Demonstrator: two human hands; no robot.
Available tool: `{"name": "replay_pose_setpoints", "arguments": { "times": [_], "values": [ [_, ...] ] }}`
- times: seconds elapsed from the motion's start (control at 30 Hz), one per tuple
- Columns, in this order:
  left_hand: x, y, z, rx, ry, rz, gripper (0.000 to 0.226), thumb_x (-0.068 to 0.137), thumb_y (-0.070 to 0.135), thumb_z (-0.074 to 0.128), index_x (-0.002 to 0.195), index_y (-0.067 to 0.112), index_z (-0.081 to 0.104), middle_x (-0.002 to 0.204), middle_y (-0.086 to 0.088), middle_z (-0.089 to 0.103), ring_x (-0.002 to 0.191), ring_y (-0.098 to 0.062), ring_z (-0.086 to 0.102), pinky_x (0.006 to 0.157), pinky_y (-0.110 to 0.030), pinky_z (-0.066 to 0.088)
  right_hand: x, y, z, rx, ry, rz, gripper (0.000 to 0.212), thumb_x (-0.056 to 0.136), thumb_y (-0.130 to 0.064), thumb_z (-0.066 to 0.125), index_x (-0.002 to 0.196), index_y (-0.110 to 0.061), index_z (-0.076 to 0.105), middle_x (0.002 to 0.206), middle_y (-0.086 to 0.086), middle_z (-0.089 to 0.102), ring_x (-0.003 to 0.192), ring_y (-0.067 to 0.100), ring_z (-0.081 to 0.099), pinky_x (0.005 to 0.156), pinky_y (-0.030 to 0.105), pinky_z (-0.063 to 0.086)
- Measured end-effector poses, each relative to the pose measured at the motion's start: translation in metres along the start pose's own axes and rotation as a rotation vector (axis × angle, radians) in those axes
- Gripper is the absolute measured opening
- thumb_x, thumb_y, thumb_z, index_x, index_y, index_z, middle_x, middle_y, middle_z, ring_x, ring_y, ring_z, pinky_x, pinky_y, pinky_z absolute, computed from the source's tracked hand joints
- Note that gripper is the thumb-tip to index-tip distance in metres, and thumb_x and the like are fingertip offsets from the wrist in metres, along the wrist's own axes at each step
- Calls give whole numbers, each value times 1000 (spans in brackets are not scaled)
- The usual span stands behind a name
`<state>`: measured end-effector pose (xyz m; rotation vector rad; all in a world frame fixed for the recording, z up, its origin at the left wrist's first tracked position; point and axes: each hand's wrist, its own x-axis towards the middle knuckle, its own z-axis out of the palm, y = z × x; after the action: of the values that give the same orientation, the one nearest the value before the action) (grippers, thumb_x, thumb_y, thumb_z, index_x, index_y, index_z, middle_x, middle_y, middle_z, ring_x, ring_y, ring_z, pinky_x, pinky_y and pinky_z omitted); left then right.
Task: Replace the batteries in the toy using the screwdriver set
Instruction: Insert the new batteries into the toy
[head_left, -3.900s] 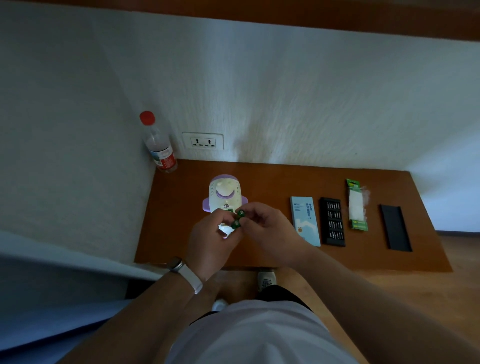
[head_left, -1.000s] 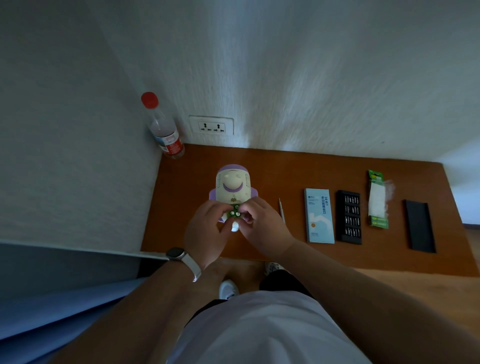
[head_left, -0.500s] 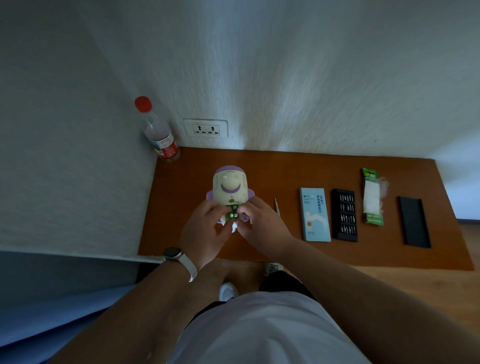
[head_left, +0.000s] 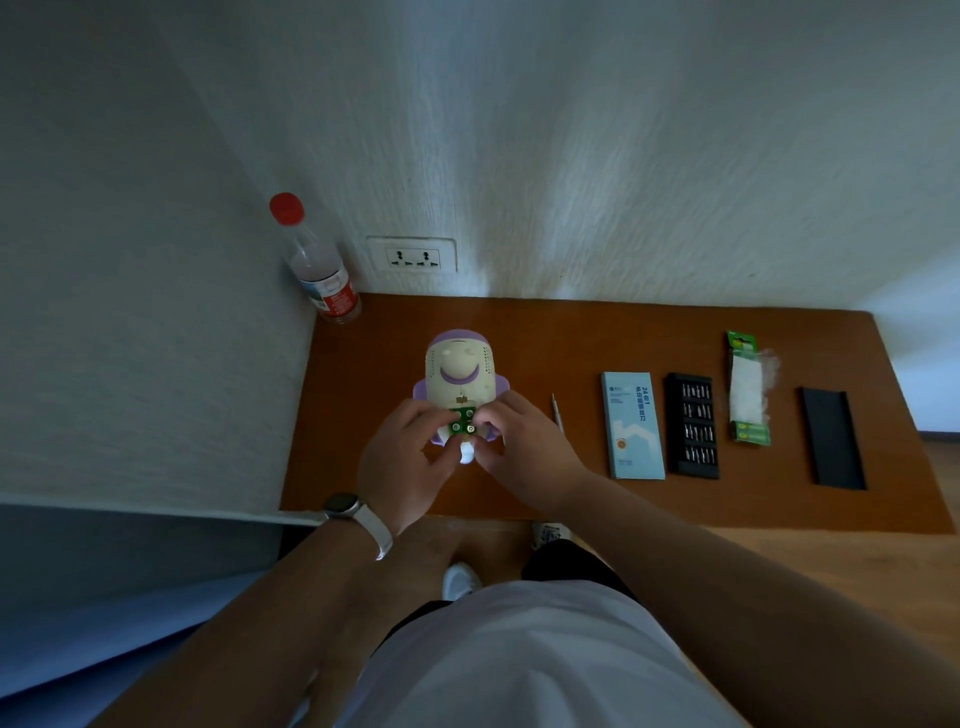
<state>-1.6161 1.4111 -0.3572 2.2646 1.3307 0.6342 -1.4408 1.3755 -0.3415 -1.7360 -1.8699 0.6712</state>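
I see the toy (head_left: 460, 376) lying flat on the table (head_left: 597, 332), with green batteries (head_left: 463, 420) showing at its 6 o'clock end. My left hand (head_left: 402, 460) and right hand (head_left: 524, 452) both pinch the batteries with curled fingertips, from 8 and 4 o'clock. The screwdriver (head_left: 557, 413) lies at the toy's 3 o'clock, just beside the right hand, and the bit tray (head_left: 693, 425) sits farther that way.
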Motion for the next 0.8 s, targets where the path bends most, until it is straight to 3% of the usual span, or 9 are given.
{"name": "replay_pose_setpoints", "arguments": {
  "times": [0.13,0.27,0.57,0.73,0.8],
  "values": [
    [2,-1,-3,96,10,116,38,86,36,53,105,9,71,100,-7,66,88,-22,67,57,-19,49,1,0,1,0,0,-6,17,89,-21,66,104,-13,63,102,0,58,88,8,50,72,16,43],
    [5,0,-6,174,23,202,36,86,34,52,102,9,72,94,-6,67,80,-22,67,52,-20,47,1,0,0,6,-14,-7,17,89,-21,66,105,-14,63,102,-1,57,88,7,49,72,18,43],
    [11,4,-7,228,15,184,38,86,41,51,96,11,72,90,-4,69,75,-21,68,48,-30,54,0,0,-1,0,-18,-11,18,89,-21,67,105,-13,64,102,-1,58,88,5,48,70,8,35],
    [11,1,-6,225,18,123,23,82,29,77,95,11,73,90,-2,69,74,-21,68,51,-22,47,1,0,-1,6,-27,7,16,90,-22,65,104,-14,63,100,-3,56,86,7,48,68,10,34],
    [8,1,-4,220,14,111,27,77,24,85,97,10,73,92,-4,70,77,-21,69,53,-21,46,1,1,-1,10,-28,12,17,90,-21,65,105,-14,63,101,-2,57,87,6,48,68,10,34]
  ]
}}
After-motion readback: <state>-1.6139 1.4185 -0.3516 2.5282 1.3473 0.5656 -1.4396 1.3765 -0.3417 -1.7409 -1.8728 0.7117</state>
